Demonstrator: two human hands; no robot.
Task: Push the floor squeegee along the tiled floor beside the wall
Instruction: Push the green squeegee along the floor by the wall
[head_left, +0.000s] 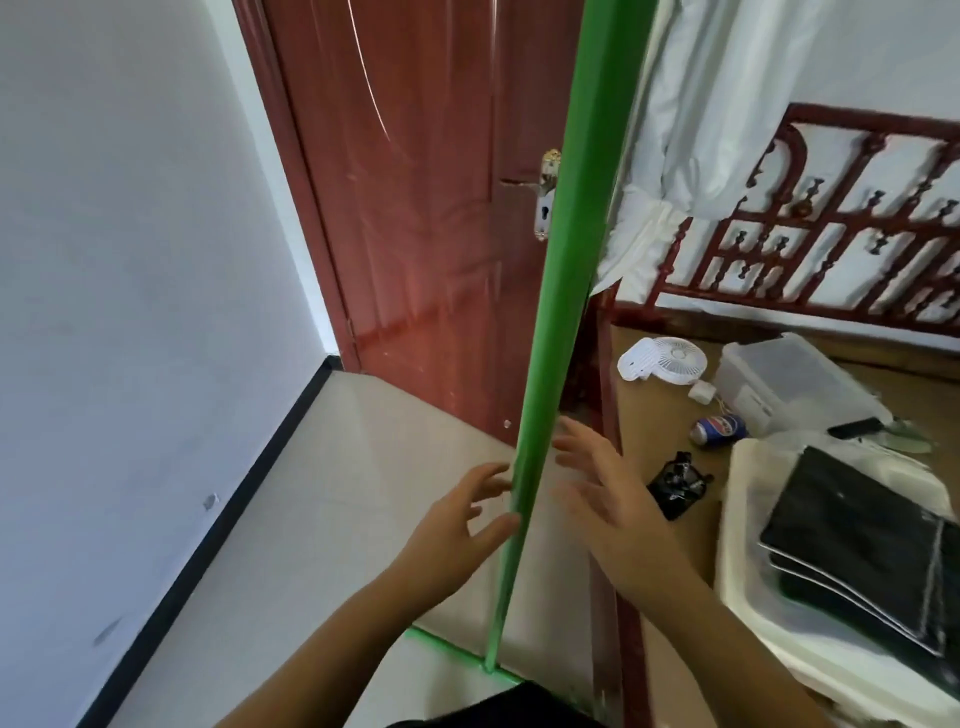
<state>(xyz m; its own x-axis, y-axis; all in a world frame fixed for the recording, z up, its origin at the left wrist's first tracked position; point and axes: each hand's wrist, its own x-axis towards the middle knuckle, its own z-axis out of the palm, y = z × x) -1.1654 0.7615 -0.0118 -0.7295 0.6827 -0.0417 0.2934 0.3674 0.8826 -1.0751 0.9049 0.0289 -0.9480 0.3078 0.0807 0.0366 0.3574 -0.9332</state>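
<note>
The floor squeegee has a long green handle (558, 291) that rises from its green head (452, 652) on the pale tiled floor (332, 499) up past the top of the view. My left hand (457, 519) is just left of the handle with fingers spread, fingertips close to or brushing it. To the right of the handle is my right hand (602, 499), also spread and not closed around it. Neither hand grips the handle.
A white wall (130, 260) with a black skirting (234, 509) runs along the left. A red-brown door (426, 208) stands ahead. On the right is a bed platform (654, 415) with a small white fan (670, 358), a soda can (719, 429), a plastic box (789, 384) and dark boards (862, 545).
</note>
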